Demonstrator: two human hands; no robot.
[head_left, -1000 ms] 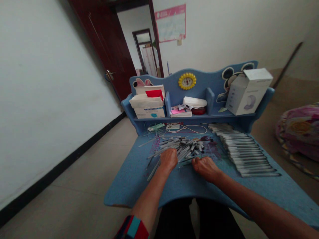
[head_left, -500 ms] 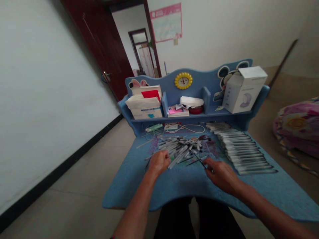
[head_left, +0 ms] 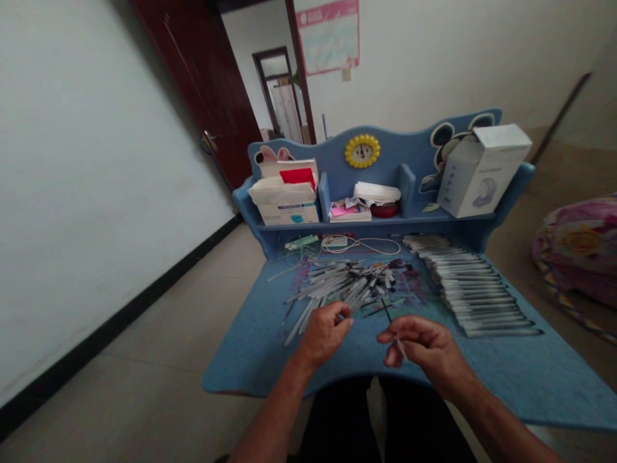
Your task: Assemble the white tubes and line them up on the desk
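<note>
My right hand pinches a thin pen refill between thumb and fingers. Its dark part points away from me, and a pale end shows below the fingertips. To the left, my left hand has its fingers curled together at the near edge of the pile; what they hold, if anything, is hidden. The loose heap of pen parts, clear tubes and dark pieces, lies just beyond both hands. On the right, a long row of pens lies side by side on the blue desk.
A shelf runs along the desk's back. It bears a tissue-filled box, papers and a tall white carton. A looped white cable lies below it. A flowered bundle sits to the right of the desk.
My left hand has moved right and nearer my right hand. The right hand has turned, with the refill still in its fingers. A few clear tubes now show where the left hand was.
</note>
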